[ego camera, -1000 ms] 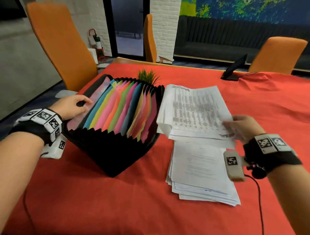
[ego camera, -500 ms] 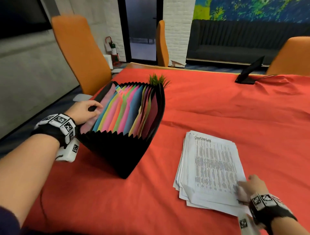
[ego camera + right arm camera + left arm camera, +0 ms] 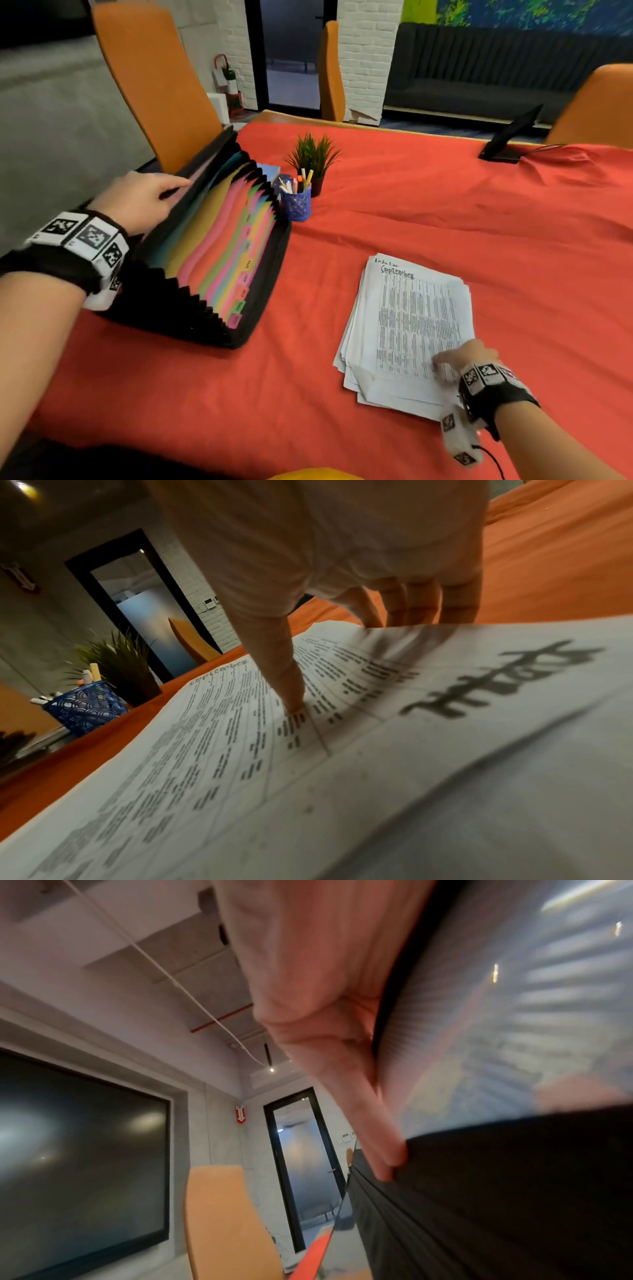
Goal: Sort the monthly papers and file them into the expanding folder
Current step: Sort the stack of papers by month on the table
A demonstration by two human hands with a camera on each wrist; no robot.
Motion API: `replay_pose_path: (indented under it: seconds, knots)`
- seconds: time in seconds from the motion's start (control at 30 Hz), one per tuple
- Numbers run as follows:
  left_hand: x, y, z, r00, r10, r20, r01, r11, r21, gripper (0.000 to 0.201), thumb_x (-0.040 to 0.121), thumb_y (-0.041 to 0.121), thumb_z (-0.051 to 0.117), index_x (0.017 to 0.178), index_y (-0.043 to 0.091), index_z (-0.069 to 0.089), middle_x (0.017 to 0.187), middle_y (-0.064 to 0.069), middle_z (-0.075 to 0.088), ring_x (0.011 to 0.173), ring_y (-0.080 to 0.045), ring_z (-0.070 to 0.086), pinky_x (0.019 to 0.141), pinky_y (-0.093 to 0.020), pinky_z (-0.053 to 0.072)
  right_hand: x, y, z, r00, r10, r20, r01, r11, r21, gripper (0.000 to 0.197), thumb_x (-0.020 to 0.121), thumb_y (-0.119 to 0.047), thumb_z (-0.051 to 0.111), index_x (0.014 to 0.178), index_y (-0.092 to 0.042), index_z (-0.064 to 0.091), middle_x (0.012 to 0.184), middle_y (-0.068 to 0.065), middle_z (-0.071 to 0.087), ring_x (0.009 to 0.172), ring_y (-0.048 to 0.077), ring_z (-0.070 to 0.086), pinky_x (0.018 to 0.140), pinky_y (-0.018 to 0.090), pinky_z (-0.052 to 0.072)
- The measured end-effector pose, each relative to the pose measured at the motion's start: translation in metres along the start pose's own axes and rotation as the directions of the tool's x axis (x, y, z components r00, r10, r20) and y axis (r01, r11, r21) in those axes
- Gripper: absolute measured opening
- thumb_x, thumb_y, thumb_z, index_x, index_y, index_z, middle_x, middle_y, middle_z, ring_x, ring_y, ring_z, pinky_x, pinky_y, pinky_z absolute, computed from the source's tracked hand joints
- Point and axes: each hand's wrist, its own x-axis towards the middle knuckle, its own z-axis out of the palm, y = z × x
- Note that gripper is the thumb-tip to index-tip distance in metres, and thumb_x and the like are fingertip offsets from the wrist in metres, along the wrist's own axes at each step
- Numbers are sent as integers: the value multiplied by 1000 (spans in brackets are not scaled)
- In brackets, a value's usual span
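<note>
A black expanding folder (image 3: 219,260) with coloured tabbed dividers lies fanned open on the left of the red-covered table (image 3: 445,212). My left hand (image 3: 161,197) grips its raised left cover. In the left wrist view the thumb (image 3: 346,1102) lies on the outside of the folder's cover (image 3: 496,1191) and a finger shows dimly through it. A stack of printed papers (image 3: 411,318) lies to the right, its top sheet headed "September". My right hand (image 3: 455,359) holds the stack's near right corner. Its thumb (image 3: 287,685) presses on the top sheet (image 3: 308,777) and its fingers curl over the edge.
A blue mesh pen cup (image 3: 296,204) and a small potted plant (image 3: 313,161) stand just beyond the folder. An orange chair (image 3: 154,75) is behind the folder. A dark tablet on a stand (image 3: 507,140) sits at the far right. Bare cloth lies between folder and papers.
My right hand has brought the lifted sheets down from beside the folder onto the stack. The folder has tipped over to the left and fanned wider, uncovering the pen cup and plant.
</note>
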Motion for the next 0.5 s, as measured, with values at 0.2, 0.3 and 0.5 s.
replay_pose_path:
  seconds: [0.2,0.3,0.5]
  knots:
    - [-12,35,65,989,-4,145,-14,993,121,37,95,22,44,129,33,54,121,-21,61,103,-42,59,83,-43,49,10,-3,2,1000,-3,18,3,1000,-15,99,47,-52,82,125,-5,42,121,18,45,110,33,47,93,42,46]
    - [-20,63,100,953,17,301,-68,985,159,44,92,21,44,132,38,48,125,-17,60,107,-38,59,86,-39,48,11,-4,7,1000,-9,-15,9,1000,8,101,45,-63,77,122,-5,45,121,18,49,109,34,49,94,41,45]
    - [-38,123,154,924,45,379,-18,997,-75,36,90,27,49,125,24,58,127,-11,56,116,-34,52,97,-41,44,7,-1,7,998,-34,-52,37,997,62,103,47,-63,79,122,-4,39,120,17,50,109,34,50,94,44,44]
